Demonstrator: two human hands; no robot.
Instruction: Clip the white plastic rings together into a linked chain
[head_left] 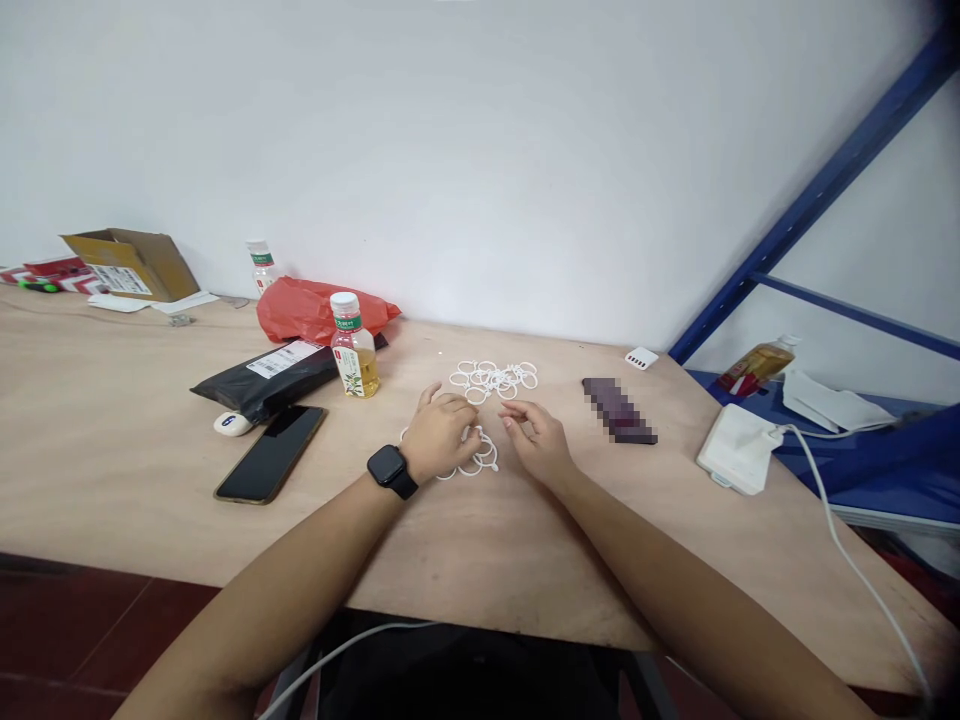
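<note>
Two small heaps of white plastic rings lie on the wooden table (112, 440). The far heap (493, 379) lies loose beyond my hands. The near heap (480, 457) sits between and under my fingers. My left hand (439, 435), with a black smartwatch on its wrist, rests curled over the near heap, fingers closed on rings. My right hand (536, 440) lies just right of that heap, fingers bent and pinched together near a ring; what it holds is too small to make out.
A black phone (271, 453), a tea bottle (354, 347), a black parcel (266, 378) and a red bag (315, 308) lie to the left. A dark blurred object (619, 410) and white charger (739, 447) with cable lie right. A cardboard box (131, 262) stands far left; blue shelving stands right.
</note>
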